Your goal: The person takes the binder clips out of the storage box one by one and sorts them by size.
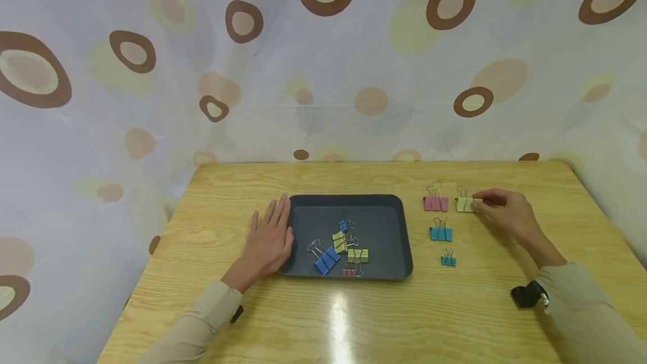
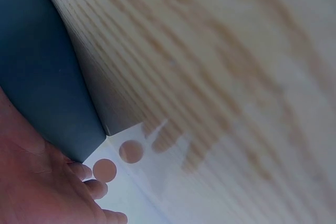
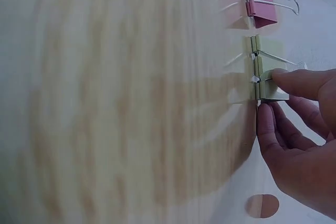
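My right hand [image 1: 507,213] pinches the right end of a pale yellow-green binder clip [image 1: 463,204] at the table's right side. In the right wrist view the thumb lies on the face of that clip [image 3: 271,61], with the other fingers bent beside it. Just left of it stands a pink binder clip [image 1: 436,203]. My left hand [image 1: 267,243] lies with its fingers straight against the left rim of a dark grey tray [image 1: 379,212]. The left wrist view shows the palm beside the tray's outer wall [image 2: 47,72].
Inside the tray are a large blue clip [image 1: 327,261], a small blue clip [image 1: 343,226], two yellow clips [image 1: 340,242] and a small pink clip [image 1: 349,272]. Two teal clips [image 1: 441,233] sit on the wooden table [image 1: 242,319] right of the tray. Patterned cloth [image 1: 349,72] hangs behind.
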{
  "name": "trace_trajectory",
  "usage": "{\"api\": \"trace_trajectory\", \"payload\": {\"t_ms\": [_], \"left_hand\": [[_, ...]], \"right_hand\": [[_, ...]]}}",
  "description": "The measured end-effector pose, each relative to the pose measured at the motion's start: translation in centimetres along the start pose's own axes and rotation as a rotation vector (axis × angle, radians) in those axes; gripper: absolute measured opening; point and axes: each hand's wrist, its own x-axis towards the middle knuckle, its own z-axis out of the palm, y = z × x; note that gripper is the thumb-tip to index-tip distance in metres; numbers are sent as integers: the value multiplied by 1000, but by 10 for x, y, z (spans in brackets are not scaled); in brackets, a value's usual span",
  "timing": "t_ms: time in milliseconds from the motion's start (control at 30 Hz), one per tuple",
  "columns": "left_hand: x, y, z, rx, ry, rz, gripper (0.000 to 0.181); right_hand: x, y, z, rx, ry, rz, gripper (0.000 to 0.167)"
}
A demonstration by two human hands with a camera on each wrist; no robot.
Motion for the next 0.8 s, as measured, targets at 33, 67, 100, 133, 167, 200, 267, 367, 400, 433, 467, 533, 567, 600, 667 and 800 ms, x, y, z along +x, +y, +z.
{"api": "trace_trajectory", "payload": {"t_ms": [33, 67, 100, 133, 167, 200, 267, 367, 400, 433, 467, 533, 567, 600, 667, 800], "left_hand": [[0, 0, 0, -2, -4, -2, 64], [0, 0, 0, 1, -8, -2, 64], [0, 0, -1, 2, -9, -3, 64], [0, 0, 0, 1, -8, -4, 64], [0, 0, 0, 3, -6, -3, 65], [0, 0, 0, 4, -3, -2, 65], [0, 1, 0, 2, -1, 0, 65], [2, 1, 0, -1, 1, 2, 65], [2, 1, 0, -3, 1, 3, 65], [3, 2, 0, -6, 0, 4, 65], [3, 2, 1, -5, 0, 5, 65], [4, 2, 1, -3, -1, 6, 66], [4, 2, 1, 1, -3, 5, 66], [4, 1, 1, 4, -6, 4, 66], [3, 1, 1, 10, -10, 3, 66], [1, 1, -1, 9, -10, 1, 66]], "right_hand": [[0, 0, 0, 4, -7, 2, 35], [0, 0, 0, 6, -12, 3, 35], [0, 0, 1, 7, -18, 2, 36], [0, 0, 0, 9, -20, 1, 36], [0, 0, 0, 7, -21, 2, 37], [0, 0, 0, 7, -18, 0, 37], [-2, 0, -2, 8, -2, 4, 38], [-7, -1, -6, 28, 34, 14, 42], [-9, -2, -8, 32, 50, 16, 43], [-11, -4, -9, 38, 66, 16, 44], [-14, -7, -11, 44, 78, 15, 45], [-17, -14, -13, 56, 108, -8, 44], [-19, -18, -13, 66, 119, -18, 43], [-20, -22, -13, 79, 127, -36, 41], [-22, -32, -10, 117, 128, -67, 37], [-25, -48, -1, 172, 80, -124, 31]]}}
